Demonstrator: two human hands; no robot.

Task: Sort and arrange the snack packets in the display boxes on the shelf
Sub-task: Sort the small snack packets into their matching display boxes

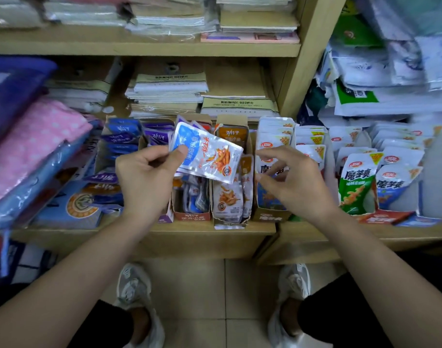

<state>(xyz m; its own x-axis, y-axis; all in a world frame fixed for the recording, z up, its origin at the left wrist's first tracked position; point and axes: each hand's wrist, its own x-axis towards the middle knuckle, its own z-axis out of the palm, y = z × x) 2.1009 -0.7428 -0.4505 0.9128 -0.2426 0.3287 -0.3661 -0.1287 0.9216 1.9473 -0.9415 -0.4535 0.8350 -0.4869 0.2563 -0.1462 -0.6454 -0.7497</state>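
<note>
My left hand (146,177) pinches a blue-and-white snack packet (209,154) with orange fish on it, holding it tilted above the middle display boxes. Under it stands an orange box (189,214) of small packets, and beside that a torn box (230,219) with fish packets upright. My right hand (290,182) hovers with loosely curled fingers in front of a box of white-and-blue packets (272,136); it holds nothing. Blue and purple packets (124,136) fill the boxes to the left. Green (355,187) and blue packets stand in boxes to the right.
The boxes sit on a wooden shelf (164,232) at waist height. Stacked paper and envelopes (169,94) lie behind them. Pink and blue wrapped fabric (31,146) crowds the left, plastic bags (390,79) the right. My shoes (134,287) stand on a tiled floor below.
</note>
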